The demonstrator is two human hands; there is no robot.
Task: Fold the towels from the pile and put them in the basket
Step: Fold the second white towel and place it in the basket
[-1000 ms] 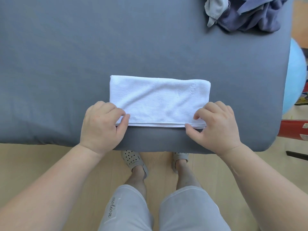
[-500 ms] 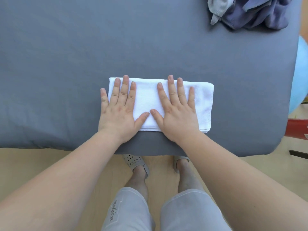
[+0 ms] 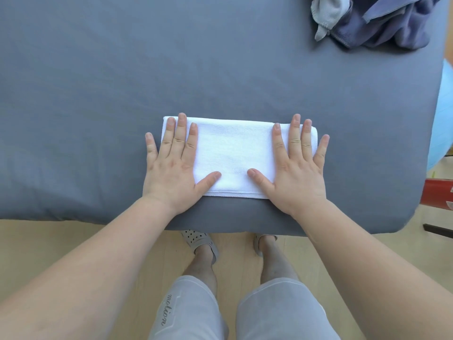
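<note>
One white towel (image 3: 232, 155) lies folded into a long, narrow strip on the grey mattress (image 3: 122, 69), close to its near edge and about midway along it, with its long sides parallel to that edge. Stacked layers show along the towel's near hem, so I judge that the lengthwise folding is made and the strip is only being flattened. I have the left hand (image 3: 171, 165) flat on the strip's left end, fingers straight and spread, thumb pointing inward across the cloth, little finger resting on the sheet just past the end. The right hand (image 3: 299, 168) mirrors it on the right end: palm down, fingers spread, little finger off the cloth on the sheet. Neither hand pinches or lifts anything; both simply press. A bare stretch of towel lies between the two thumbs.

By my reckoning this towel is partway done: it likely needs a crosswise fold or two to become a compact bundle, and then the trip to the basket, which I cannot see anywhere in view. At the mattress's far right corner, well apart from the strip, sits the pile of unfolded towels (image 3: 380, 18), a pale grey one crumpled against dark bluish-purple cloth; I cannot count them. So most of the job looks to be ahead. Past the mattress's right side a pale blue ball (image 3: 443, 119) shows, and below its near edge the wooden floor (image 3: 61, 239).
</note>
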